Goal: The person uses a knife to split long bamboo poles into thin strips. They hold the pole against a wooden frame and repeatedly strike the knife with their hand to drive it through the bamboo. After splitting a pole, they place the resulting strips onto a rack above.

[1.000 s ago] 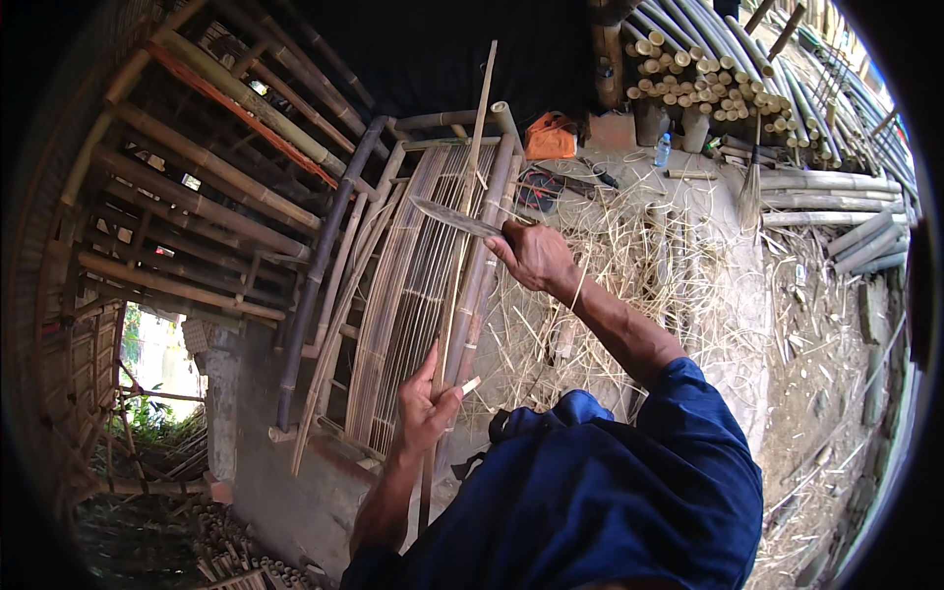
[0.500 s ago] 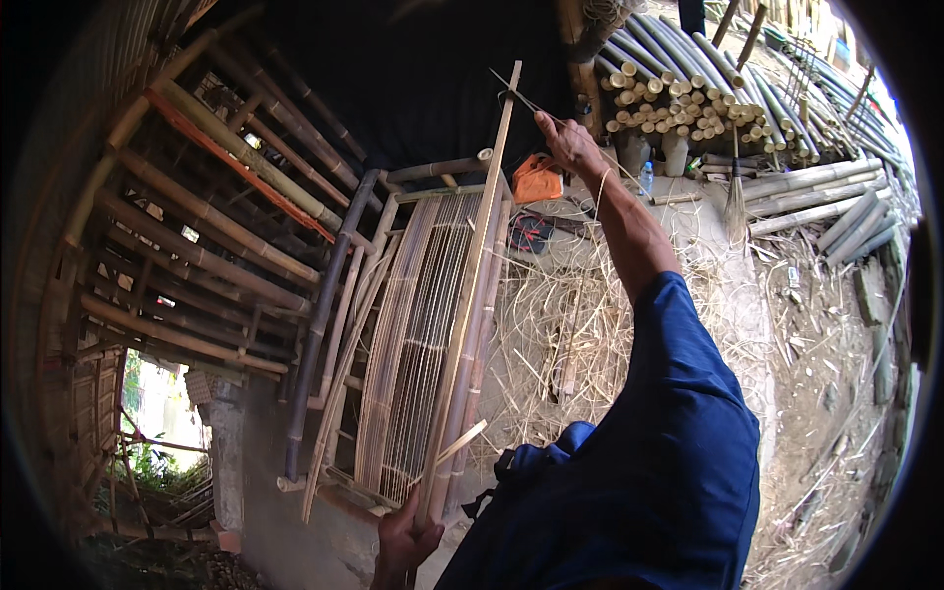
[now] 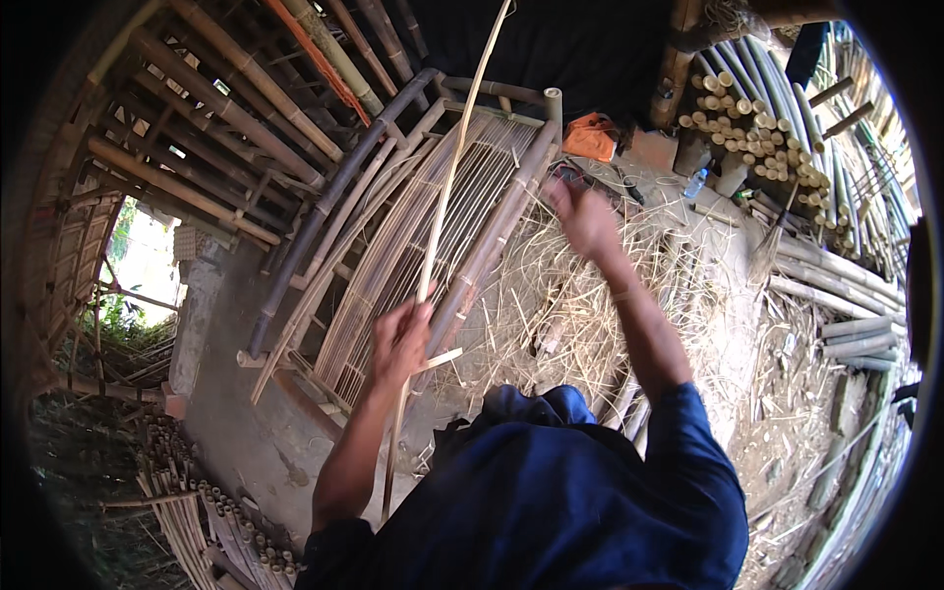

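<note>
A long, pale bamboo strip (image 3: 449, 187) stands slantwise in front of me, its far end reaching the top of the view. My left hand (image 3: 399, 339) is closed round its lower part, and the tail runs down beside my forearm. Under the strip lies a bamboo frame (image 3: 497, 236) with thick poles along its sides. Thin slats (image 3: 393, 231) laid lengthwise fill it, bound across by bands. My right hand (image 3: 587, 221) is raised right of the frame, apart from the strip. Motion smears its fingers, so whether it holds anything is unclear.
Bamboo shavings (image 3: 560, 305) litter the floor on the right. Beyond are an orange bag (image 3: 590, 138), a water bottle (image 3: 695, 183), a broom (image 3: 767, 251) and stacked bamboo poles (image 3: 757, 123). A bamboo rack (image 3: 216, 108) rises at the left; cut bamboo pieces (image 3: 231, 521) lie lower left.
My right hand has come off the strip's far end and drawn back toward me. My left hand still grips the strip, now farther from the lower edge. The whole view has shifted.
</note>
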{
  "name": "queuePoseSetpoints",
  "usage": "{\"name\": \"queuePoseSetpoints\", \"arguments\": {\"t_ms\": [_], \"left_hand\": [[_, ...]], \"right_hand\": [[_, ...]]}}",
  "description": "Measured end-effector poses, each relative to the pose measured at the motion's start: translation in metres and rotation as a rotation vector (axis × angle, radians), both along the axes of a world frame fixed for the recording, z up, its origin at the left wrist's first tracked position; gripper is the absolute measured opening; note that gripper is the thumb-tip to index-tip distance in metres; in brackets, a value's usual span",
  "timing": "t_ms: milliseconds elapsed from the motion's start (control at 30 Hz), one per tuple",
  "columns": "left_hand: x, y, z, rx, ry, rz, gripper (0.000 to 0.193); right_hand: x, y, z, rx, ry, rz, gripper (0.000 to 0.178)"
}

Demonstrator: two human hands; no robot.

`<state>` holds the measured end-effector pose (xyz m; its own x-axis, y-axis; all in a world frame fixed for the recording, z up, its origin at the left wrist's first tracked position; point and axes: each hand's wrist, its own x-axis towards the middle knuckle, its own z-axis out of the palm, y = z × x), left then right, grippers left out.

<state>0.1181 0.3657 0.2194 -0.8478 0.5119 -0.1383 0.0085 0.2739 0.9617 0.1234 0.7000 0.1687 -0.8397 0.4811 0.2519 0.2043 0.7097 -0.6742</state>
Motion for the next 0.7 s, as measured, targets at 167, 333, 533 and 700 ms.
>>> {"name": "queuePoseSetpoints", "arguments": {"t_ms": [167,333,533,700], "left_hand": [[-0.040,0.055,-0.013,0.071,0.000,0.060,0.056],[-0.036,0.044,-0.014,0.028,0.097,0.063,0.054],[0.018,-0.009,0.007,-0.029,0.254,-0.188,0.050],[0.041,-0.043,0.009,-0.033,0.222,-0.076,0.049]], "right_hand": [[0.035,-0.134,-0.023,0.032,0.095,0.377,0.056],[0.007,-0.120,-0.023,0.142,0.122,0.359,0.063],[-0.070,-0.016,0.008,0.123,-0.029,-0.040,0.075],[-0.044,-0.066,0.024,0.290,0.107,0.337,0.075]]}}
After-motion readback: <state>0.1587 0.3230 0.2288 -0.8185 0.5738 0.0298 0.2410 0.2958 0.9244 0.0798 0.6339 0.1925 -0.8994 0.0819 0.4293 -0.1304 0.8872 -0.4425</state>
